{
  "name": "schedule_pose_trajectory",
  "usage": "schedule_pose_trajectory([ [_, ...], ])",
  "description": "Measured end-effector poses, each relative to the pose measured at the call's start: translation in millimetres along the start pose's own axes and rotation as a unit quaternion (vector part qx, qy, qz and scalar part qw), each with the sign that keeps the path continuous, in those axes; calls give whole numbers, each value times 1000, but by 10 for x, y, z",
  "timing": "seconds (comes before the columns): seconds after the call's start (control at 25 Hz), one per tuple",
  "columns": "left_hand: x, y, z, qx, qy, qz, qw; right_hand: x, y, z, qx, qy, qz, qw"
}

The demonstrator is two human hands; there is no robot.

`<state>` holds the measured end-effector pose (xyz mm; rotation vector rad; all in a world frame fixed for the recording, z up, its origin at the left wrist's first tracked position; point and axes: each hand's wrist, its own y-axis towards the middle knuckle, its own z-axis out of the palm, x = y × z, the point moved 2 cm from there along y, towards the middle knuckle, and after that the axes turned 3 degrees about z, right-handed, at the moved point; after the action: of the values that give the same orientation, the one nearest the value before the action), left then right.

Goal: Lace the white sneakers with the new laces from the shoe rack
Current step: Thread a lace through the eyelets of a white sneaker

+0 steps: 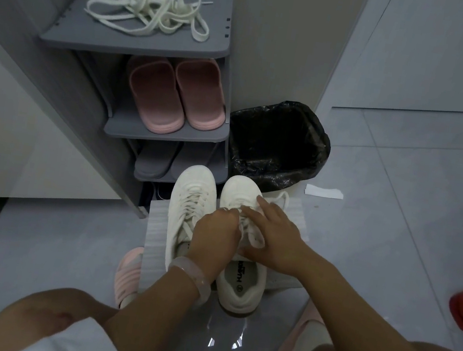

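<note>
I have both sneakers toe-out on a white sheet [153, 241] by the rack [183, 49], heels toward me for reach. My left hand [215, 233] pinches the lace [256, 238] at the right sneaker's [240, 283] eyelets; my right hand [272, 236] lies flat-fingered, steadying it. The left sneaker [187, 198] looks laced. Spare laces [147, 10] sit on the rack's top shelf.

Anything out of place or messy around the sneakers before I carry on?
Two things. A white scrap of paper lies loose on the floor tiles beside the black-lined bin, not in it. The new laces sit in a tangled heap on the shoe rack's top shelf and will likely need untangling.
</note>
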<state>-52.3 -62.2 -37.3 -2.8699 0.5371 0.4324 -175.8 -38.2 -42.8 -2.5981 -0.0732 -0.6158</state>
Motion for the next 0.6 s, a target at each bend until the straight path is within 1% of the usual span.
schedule_pose_trajectory([
  [0.04,-4,10,-6,-4,-4,-7,1000,16,9,-4,1,-22,4,1000],
  [0.12,5,9,-27,-22,-38,-27,999,56,17,-12,1,-31,14,999],
  [0.24,96,2,-63,-28,-133,-42,990,91,15,-6,-2,-26,31,999],
  [0.32,159,-19,-77,7,-217,-54,975,91,5,-33,2,-8,35,999],
  [0.36,170,-36,-78,25,-231,-53,971,77,0,-52,6,19,36,999],
  [0.4,169,-46,-69,31,-223,-44,973,61,-6,-72,10,53,35,998],
  [0.48,132,-57,-52,24,-170,-21,985,32,-16,-97,17,108,35,993],
  [0.52,101,-57,-67,10,-143,-15,990,13,-13,-100,20,116,41,992],
  [0.6,74,-48,-131,-45,-148,-25,988,-25,-8,-88,30,101,64,992],
])
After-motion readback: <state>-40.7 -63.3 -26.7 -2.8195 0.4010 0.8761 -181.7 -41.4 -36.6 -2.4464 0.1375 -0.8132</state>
